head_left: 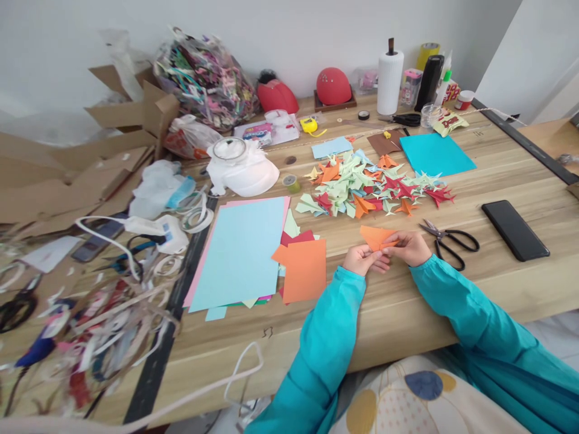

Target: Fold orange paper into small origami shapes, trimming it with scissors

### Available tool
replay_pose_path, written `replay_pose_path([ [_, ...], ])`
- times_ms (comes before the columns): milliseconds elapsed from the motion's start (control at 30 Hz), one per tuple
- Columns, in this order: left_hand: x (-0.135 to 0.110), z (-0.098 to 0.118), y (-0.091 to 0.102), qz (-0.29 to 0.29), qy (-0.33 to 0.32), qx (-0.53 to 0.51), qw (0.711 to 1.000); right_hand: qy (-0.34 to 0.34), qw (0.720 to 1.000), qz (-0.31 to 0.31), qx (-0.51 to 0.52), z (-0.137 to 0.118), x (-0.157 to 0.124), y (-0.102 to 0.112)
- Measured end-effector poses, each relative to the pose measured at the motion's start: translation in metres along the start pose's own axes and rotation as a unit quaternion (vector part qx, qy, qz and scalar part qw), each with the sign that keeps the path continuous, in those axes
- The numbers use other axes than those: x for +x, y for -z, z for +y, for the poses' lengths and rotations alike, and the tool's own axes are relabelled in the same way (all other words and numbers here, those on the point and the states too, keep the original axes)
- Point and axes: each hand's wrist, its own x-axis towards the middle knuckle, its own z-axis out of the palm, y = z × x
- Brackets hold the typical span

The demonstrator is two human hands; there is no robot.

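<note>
An orange folded paper [374,235] is held between my two hands, just above the wooden table. My left hand [362,260] pinches its lower left part between thumb and fingers. On the other side my right hand [411,247] grips the near right edge. Beyond the hands lies a heap of folded paper pieces [348,184] in green, orange, red and blue. Black-handled scissors [446,238] rest just right of my right hand. To the left are an orange sheet [306,271] and a stack topped by a large light blue sheet [242,253].
A black phone [515,230] lies at the right. Turquoise paper [438,154] sits behind the heap. Along the back stand a white roll [389,82], a black bottle [429,83] and red domed pieces [333,86]. Ribbons, cords and cardboard [67,196] crowd the left side.
</note>
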Motion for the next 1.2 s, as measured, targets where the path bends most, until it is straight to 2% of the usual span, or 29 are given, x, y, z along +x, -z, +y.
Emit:
replay_pose_path([
  [367,0.0007,0.0012,0.0011,-0.003,0.025,-0.003,1.000,-0.010,1.000,0.015,-0.017,0.0002,0.0002,-0.0025],
  [700,0.0047,0.0004,-0.0007,0.042,0.056,-0.014,0.997,-0.007,1.000,0.013,-0.014,-0.0026,-0.0015,-0.0046],
  [1067,0.0018,0.0014,-0.0013,0.028,0.038,-0.009,0.999,0.005,1.000,0.016,-0.009,-0.0038,-0.0023,-0.0057],
  [1200,0.0021,0.0003,0.0004,0.004,0.033,-0.008,0.999,0.005,1.000,0.017,-0.015,-0.0042,-0.0022,-0.0051],
])
